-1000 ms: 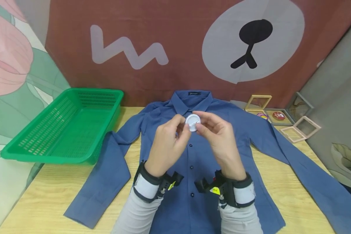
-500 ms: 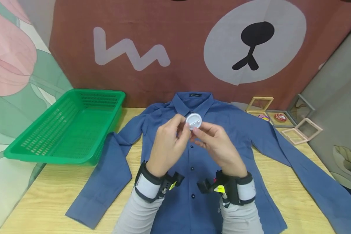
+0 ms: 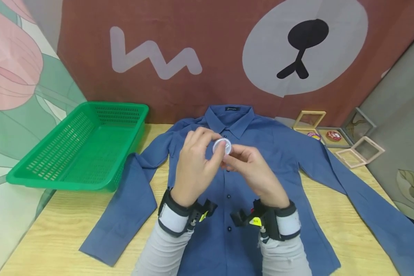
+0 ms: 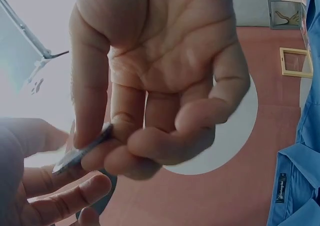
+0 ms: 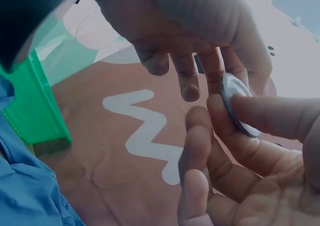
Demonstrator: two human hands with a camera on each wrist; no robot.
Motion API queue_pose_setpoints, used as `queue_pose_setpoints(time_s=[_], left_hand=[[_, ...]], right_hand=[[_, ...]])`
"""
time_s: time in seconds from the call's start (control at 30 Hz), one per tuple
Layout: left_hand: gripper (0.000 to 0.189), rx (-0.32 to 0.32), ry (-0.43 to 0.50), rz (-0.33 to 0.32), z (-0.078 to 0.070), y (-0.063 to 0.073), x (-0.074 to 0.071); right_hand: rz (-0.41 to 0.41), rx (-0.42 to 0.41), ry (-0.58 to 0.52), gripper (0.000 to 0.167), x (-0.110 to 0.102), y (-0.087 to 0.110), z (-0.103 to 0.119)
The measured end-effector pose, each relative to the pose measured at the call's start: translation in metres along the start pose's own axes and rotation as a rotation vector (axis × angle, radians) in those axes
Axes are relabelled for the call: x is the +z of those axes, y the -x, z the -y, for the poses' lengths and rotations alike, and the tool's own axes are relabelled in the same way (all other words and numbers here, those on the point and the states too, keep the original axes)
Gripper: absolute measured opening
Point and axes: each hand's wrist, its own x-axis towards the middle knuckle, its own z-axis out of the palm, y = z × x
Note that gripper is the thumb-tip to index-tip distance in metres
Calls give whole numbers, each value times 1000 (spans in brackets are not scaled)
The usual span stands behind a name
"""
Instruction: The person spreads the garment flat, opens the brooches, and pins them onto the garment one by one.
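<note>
Pinching badge (image 3: 228,147) in left hand (image 3: 194,166) and right hand (image 3: 260,172) at once, over shirt (image 3: 239,186), just near of collar (image 3: 243,125). Best steadied by the edge, with left thumb (image 3: 216,157) off the middle.

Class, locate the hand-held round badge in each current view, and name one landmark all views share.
Head: badge near the centre.
Left wrist: badge lower left, nearly edge-on.
Right wrist: badge right of centre.
Shared landmark: blue shirt, centre, right edge and lower left respectively.
</note>
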Motion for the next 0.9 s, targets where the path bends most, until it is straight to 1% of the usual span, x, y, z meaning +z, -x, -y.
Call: queue_pose_setpoints(time_s=[0.13, 0.23, 0.3, 0.5, 0.7, 0.8, 0.9], left_hand=[[12, 4, -21, 5, -3, 0, -1], [12, 7, -31, 1, -3, 0, -1], [12, 9, -35, -10, -1, 0, -1], [14, 25, -45, -44, 0, 0, -2], [15, 27, -67, -58, 1, -1, -2], [15, 21, -61, -46, 1, -1, -1], [13, 22, -47, -8, 1, -1, -3]], right_hand=[[14, 2, 40, 15, -1, 2, 2], [1, 10, 54, 19, -2, 2, 3], [-12, 10, 60, 18, -2, 2, 3], [-62, -6, 64, 14, -4, 1, 5], [-144, -26, 83, 18, -6, 0, 4], [-172, -53, 69, 14, -6, 0, 4], [-196, -95, 71, 12, -7, 0, 3]])
